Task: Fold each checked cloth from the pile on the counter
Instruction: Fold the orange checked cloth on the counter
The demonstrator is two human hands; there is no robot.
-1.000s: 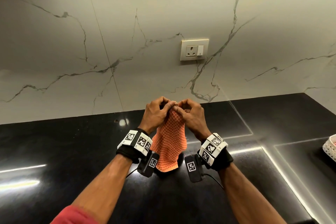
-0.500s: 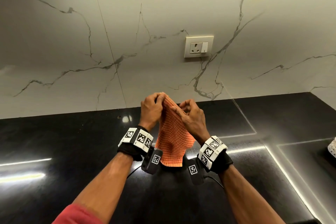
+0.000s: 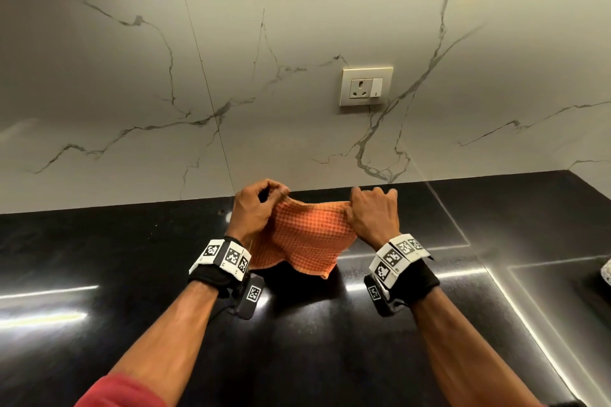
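Note:
An orange checked cloth (image 3: 304, 238) hangs in the air above the black counter (image 3: 297, 340), stretched between my two hands. My left hand (image 3: 256, 208) pinches its upper left corner with curled fingers. My right hand (image 3: 373, 213) grips the upper right corner. The top edge runs taut between them and the lower part sags loose, its bottom hem just above the counter. The pile of cloths is not in view.
A marble wall with a white socket (image 3: 366, 86) stands behind the counter. The rim of a white basket (image 3: 606, 271) shows at the right edge. Both wrists wear black bands with printed markers.
My hands have moved apart, spreading the cloth from a narrow bunch to a wide sheet. The view has tilted slightly.

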